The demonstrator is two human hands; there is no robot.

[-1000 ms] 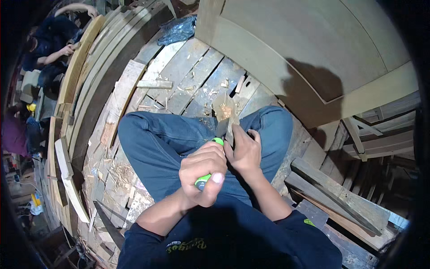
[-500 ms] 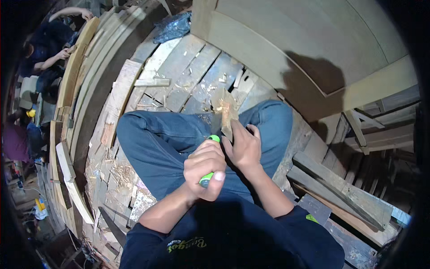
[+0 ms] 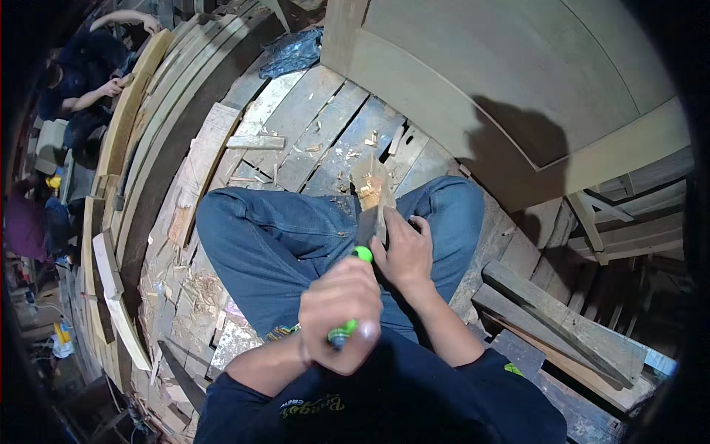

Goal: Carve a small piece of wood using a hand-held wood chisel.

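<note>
My left hand [image 3: 340, 314], slightly blurred, is wrapped round the handle of a tool with a bright green and dark grip [image 3: 362, 254]. From that grip a flat dark grey blade [image 3: 365, 228] points away from me and lies along a short piece of wood [image 3: 372, 194]. Fresh pale orange wood shows on the piece's far part. My right hand [image 3: 405, 250] is closed on the right side of the wood, thumb toward the blade and fingers along the edge. The wood is held between my crossed legs [image 3: 274, 244]. Whether the tool is a chisel or a file, I cannot tell.
Shavings [image 3: 203, 292] and offcuts [image 3: 255, 142] lie on the plank floor [image 3: 303, 103]. Long curved boards [image 3: 185, 96] line the left; a person [image 3: 96, 81] works beyond them. A wooden panel [image 3: 510, 66] stands far right, with stacked planks [image 3: 569, 325] nearer. A dark saw-like blade [image 3: 181, 374] lies lower left.
My left hand has drawn the tool back toward my body, so its blade now sits nearer me along the wood. The right hand stays on the wood.
</note>
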